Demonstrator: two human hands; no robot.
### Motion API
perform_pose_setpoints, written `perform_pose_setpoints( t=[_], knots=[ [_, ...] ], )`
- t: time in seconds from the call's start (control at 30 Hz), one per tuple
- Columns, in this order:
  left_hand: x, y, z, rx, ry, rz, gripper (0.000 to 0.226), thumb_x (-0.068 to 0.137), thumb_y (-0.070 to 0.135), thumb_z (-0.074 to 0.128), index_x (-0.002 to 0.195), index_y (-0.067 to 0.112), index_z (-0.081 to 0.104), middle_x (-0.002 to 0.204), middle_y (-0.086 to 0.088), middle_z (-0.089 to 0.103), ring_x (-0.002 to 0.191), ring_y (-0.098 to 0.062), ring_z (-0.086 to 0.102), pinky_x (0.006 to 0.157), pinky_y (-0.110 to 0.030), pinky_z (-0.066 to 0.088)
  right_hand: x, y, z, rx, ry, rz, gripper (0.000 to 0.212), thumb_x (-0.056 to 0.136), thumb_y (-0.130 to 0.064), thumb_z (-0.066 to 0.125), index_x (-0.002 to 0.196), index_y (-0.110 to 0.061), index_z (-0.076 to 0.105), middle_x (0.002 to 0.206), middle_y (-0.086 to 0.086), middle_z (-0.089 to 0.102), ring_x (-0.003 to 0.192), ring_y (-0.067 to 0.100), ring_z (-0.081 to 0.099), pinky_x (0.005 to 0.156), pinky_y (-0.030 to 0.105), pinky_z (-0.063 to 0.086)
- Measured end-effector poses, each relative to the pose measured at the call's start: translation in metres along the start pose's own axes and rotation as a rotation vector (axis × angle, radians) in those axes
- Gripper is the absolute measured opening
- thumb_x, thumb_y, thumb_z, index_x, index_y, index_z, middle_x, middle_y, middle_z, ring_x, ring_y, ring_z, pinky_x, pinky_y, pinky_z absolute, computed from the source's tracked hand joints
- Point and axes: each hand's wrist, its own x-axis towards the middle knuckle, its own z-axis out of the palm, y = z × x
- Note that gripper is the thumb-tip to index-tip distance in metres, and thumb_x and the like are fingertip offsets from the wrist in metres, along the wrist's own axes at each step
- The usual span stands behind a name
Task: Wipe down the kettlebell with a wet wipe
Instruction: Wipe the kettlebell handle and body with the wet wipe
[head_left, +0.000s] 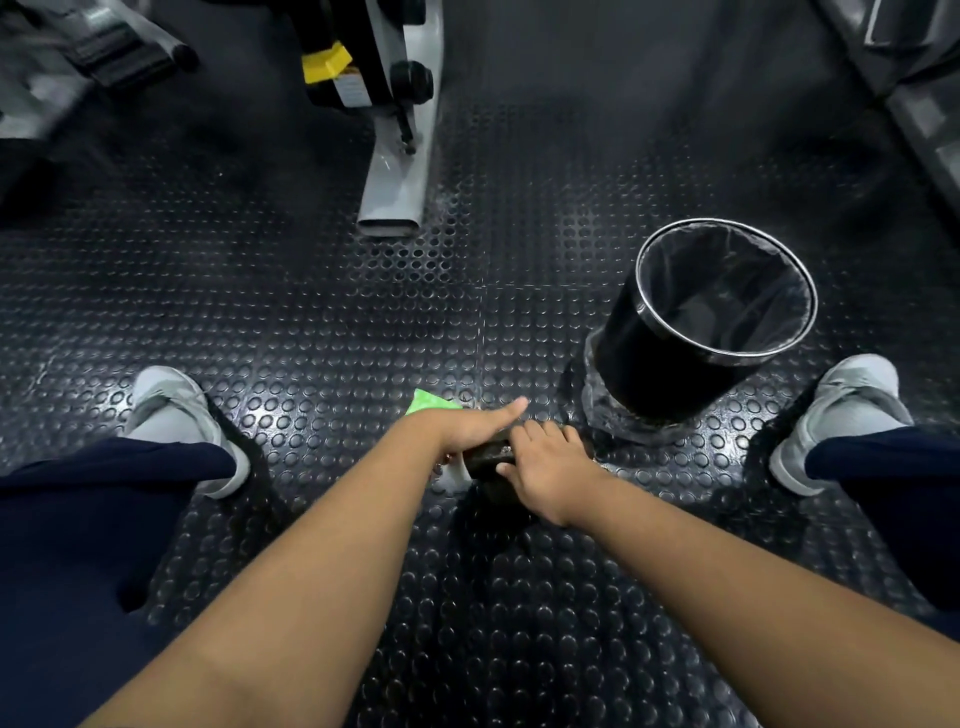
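A dark kettlebell (488, 461) stands on the studded rubber floor between my feet, mostly covered by my hands. My left hand (462, 428) lies over its left side with the thumb stretched out to the right. Its fingers curl down around a white wet wipe (453, 475), which shows just below the hand against the kettlebell. My right hand (545, 462) grips the kettlebell from the right, fingers curled over its top. A green wipe pack (428, 402) lies on the floor just behind my left hand, partly hidden.
A black bin (665, 374) lined with a clear bag stands close at the right, tilted toward me. A grey machine leg (397, 176) reaches onto the floor ahead. My grey shoes (176, 410) (841, 410) flank the kettlebell on either side.
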Motion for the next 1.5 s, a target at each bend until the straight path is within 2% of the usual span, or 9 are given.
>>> perform_pose_setpoints(
  t=[0.1, 0.37, 0.53, 0.67, 0.83, 1.0, 1.17, 1.37, 1.5],
  knots=[
    [0.020, -0.008, 0.002, -0.020, 0.026, 0.014, 0.121, 0.043, 0.114, 0.031, 0.097, 0.016, 0.075, 0.100, -0.020, 0.076, 0.095, -0.042, 0.074, 0.102, -0.057, 0.052, 0.000, 0.000, 0.000, 0.004, -0.003, 0.004, 0.044, 0.107, -0.046, 0.036, 0.135, -0.013, 0.044, 0.139, 0.008, 0.048, 0.127, 0.029, 0.042, 0.111, 0.049, 0.029],
    [-0.048, 0.011, -0.022, 0.023, -0.002, -0.035, 0.127, 0.064, 0.107, 0.018, 0.133, 0.012, 0.067, 0.120, -0.005, 0.075, 0.109, -0.027, 0.061, 0.095, -0.040, 0.040, 0.001, 0.001, 0.003, 0.016, 0.027, 0.002, 0.043, 0.107, -0.046, 0.037, 0.136, -0.015, 0.045, 0.137, 0.006, 0.050, 0.126, 0.029, 0.044, 0.112, 0.050, 0.029],
    [-0.010, -0.004, 0.001, -0.087, 0.020, -0.028, 0.145, 0.044, 0.113, 0.034, 0.131, 0.000, 0.061, 0.131, -0.026, 0.065, 0.120, -0.041, 0.061, 0.114, -0.057, 0.040, 0.001, 0.001, 0.003, 0.008, 0.022, 0.007, 0.042, 0.106, -0.046, 0.037, 0.134, -0.015, 0.044, 0.137, 0.006, 0.049, 0.125, 0.029, 0.043, 0.111, 0.050, 0.030],
    [-0.015, -0.009, 0.014, -0.114, 0.090, 0.025, 0.107, 0.064, 0.106, 0.024, 0.097, 0.019, 0.076, 0.101, -0.008, 0.078, 0.106, -0.032, 0.069, 0.106, -0.044, 0.043, 0.000, 0.001, 0.002, 0.008, 0.006, 0.004, 0.042, 0.107, -0.046, 0.036, 0.135, -0.015, 0.043, 0.138, 0.006, 0.048, 0.126, 0.028, 0.043, 0.113, 0.050, 0.030],
    [-0.035, -0.006, -0.008, 0.014, -0.019, 0.027, 0.125, 0.062, 0.108, 0.015, 0.108, 0.009, 0.077, 0.120, -0.019, 0.073, 0.115, -0.031, 0.067, 0.108, -0.044, 0.038, 0.002, 0.002, 0.003, 0.012, 0.008, 0.014, 0.043, 0.107, -0.047, 0.036, 0.135, -0.015, 0.044, 0.139, 0.007, 0.048, 0.128, 0.028, 0.042, 0.114, 0.050, 0.028],
    [-0.033, -0.024, -0.005, -0.404, 0.247, 0.014, 0.102, 0.077, 0.097, 0.034, 0.113, 0.010, 0.073, 0.115, -0.007, 0.073, 0.109, -0.029, 0.066, 0.102, -0.047, 0.051, 0.002, 0.003, 0.005, 0.020, 0.025, 0.007, 0.041, 0.107, -0.047, 0.036, 0.134, -0.018, 0.045, 0.137, 0.005, 0.049, 0.125, 0.027, 0.043, 0.114, 0.050, 0.028],
    [0.074, -0.070, 0.040, -0.977, 0.376, -0.028, 0.126, 0.030, 0.106, 0.061, 0.119, 0.017, 0.073, 0.106, -0.014, 0.078, 0.100, -0.037, 0.074, 0.096, -0.058, 0.055, 0.002, 0.003, 0.005, 0.026, 0.037, -0.005, 0.042, 0.107, -0.046, 0.036, 0.136, -0.017, 0.045, 0.137, 0.005, 0.050, 0.125, 0.027, 0.044, 0.114, 0.050, 0.029],
    [-0.010, -0.019, 0.053, -1.236, 0.318, 0.036, 0.083, 0.092, 0.081, 0.040, 0.109, 0.006, 0.069, 0.087, -0.018, 0.078, 0.090, -0.035, 0.075, 0.093, -0.053, 0.057, 0.001, 0.003, 0.006, 0.028, 0.043, 0.002, 0.040, 0.107, -0.045, 0.037, 0.133, -0.016, 0.046, 0.136, 0.006, 0.050, 0.125, 0.028, 0.043, 0.114, 0.050, 0.028],
    [-0.019, -0.020, 0.053, -1.289, 0.264, -0.046, 0.091, 0.094, 0.081, 0.029, 0.113, 0.000, 0.064, 0.077, -0.023, 0.075, 0.081, -0.035, 0.070, 0.072, -0.046, 0.057, 0.001, 0.002, 0.008, 0.017, 0.060, 0.006, 0.041, 0.106, -0.045, 0.038, 0.133, -0.016, 0.046, 0.135, 0.007, 0.050, 0.124, 0.028, 0.044, 0.113, 0.051, 0.029]
  ],
)
